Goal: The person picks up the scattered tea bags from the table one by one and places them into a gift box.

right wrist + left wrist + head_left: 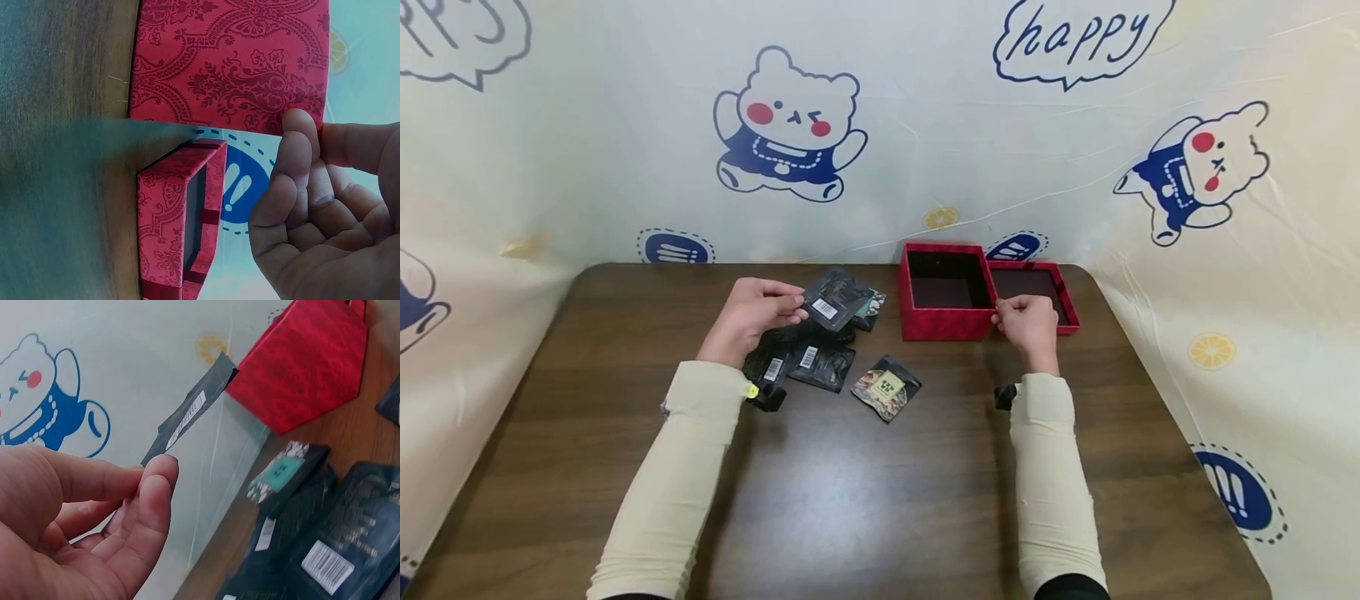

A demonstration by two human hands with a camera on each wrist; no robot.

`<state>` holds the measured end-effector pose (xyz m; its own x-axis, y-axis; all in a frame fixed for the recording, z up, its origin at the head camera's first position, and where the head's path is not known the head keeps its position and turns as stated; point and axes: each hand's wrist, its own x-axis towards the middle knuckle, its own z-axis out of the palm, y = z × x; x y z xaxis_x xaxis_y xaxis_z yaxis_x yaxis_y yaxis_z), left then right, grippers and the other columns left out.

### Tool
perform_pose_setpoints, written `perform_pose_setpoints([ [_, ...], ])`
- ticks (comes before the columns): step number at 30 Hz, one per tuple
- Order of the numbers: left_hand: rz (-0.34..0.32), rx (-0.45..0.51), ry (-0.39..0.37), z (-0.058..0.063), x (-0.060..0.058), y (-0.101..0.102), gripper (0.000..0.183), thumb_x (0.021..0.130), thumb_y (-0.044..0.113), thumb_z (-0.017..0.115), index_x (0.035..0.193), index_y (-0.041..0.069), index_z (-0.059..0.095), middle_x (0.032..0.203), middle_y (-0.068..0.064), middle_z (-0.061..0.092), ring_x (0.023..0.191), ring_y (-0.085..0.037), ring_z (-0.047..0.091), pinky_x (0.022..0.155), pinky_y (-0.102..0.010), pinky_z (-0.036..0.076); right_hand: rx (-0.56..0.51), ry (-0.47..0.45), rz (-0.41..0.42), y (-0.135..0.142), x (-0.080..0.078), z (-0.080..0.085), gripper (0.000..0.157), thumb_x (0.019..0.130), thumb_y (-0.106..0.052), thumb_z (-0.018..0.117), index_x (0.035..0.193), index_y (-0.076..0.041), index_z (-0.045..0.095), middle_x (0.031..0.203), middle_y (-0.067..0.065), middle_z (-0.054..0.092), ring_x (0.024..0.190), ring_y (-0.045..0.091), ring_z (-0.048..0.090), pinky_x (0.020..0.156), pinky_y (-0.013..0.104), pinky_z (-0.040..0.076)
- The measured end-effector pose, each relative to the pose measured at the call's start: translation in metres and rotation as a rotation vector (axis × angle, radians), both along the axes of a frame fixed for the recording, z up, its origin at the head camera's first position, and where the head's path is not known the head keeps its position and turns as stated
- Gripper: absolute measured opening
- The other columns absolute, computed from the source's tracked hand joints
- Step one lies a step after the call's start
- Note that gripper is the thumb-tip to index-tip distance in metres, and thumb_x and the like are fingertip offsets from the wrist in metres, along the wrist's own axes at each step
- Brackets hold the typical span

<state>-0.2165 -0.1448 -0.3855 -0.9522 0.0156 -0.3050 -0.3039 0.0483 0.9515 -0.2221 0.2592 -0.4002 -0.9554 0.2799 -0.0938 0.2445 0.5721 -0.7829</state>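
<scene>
My left hand (751, 315) pinches a flat black sachet (835, 298) by its edge between thumb and fingers, raised over the other sachets. A white barcode label shows on it, and the left wrist view has it nearly edge-on. Below lies a loose pile of black sachets (826, 365), one with a green label (281, 474). At the right, my right hand (1030, 327) pinches the near right corner of a red patterned box (946, 325) with thumb and index finger. The box stands upright, its dark inside facing up.
The red box lid (1066, 319) lies hollow side up, right of the box at the table's back edge. A single sachet with a pale label (887, 387) lies on the brown table (850, 517) in front. A printed cloth (925, 150) hangs behind.
</scene>
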Motion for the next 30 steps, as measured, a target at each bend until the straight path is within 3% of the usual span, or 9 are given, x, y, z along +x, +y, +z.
perform_pose_setpoints([
  [14,-0.002,0.074,0.007,0.002,-0.01,0.036,0.027,0.095,-0.002,0.066,0.122,-0.009,0.065,0.113,-0.026,0.062,0.075,-0.018,0.072,0.083,-0.034,0.057,0.024,0.021,0.005,0.001,-0.003,-0.004,0.027,0.101,-0.026,0.063,0.097,-0.003,0.077,0.088,0.013,0.073,0.079,0.023,0.066,0.069,0.032,0.053],
  [21,-0.002,0.098,0.006,0.009,-0.013,0.051,0.027,0.095,-0.001,0.068,0.121,-0.008,0.067,0.114,-0.026,0.062,0.075,-0.019,0.072,0.08,-0.032,0.058,0.021,0.013,0.0,0.0,-0.003,-0.003,0.027,0.101,-0.026,0.062,0.097,-0.004,0.076,0.089,0.013,0.073,0.081,0.024,0.065,0.07,0.033,0.054],
  [30,-0.021,0.123,-0.021,0.016,-0.018,0.071,0.028,0.095,-0.001,0.068,0.122,-0.007,0.067,0.113,-0.025,0.063,0.08,-0.022,0.074,0.087,-0.037,0.055,0.024,0.008,0.001,-0.001,-0.003,0.0,0.025,0.101,-0.024,0.062,0.097,-0.003,0.076,0.091,0.015,0.073,0.084,0.025,0.065,0.071,0.034,0.054],
])
